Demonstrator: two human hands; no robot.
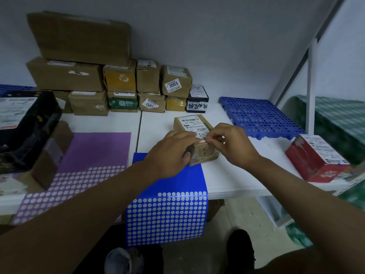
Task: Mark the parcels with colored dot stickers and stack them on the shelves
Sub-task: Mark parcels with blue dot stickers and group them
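A small brown parcel [192, 123] with a white shipping label lies on the white table, its near end over the blue dot-sticker sheet [167, 212]. My left hand [169, 153] grips the parcel's near left side, fingers curled round it. My right hand [231, 142] pinches with thumb and fingertips at the parcel's near top edge; what it pinches is too small to tell. A purple dot-sticker sheet [87, 155] lies to the left, many of its dots peeled off.
Stacked brown parcels [83, 74] line the back wall. A black parcel [29, 123] sits at the left, a red box [316, 159] at the right table edge. A blue perforated shelf panel [258, 117] lies at the back right. White shelf posts [311, 91] stand right.
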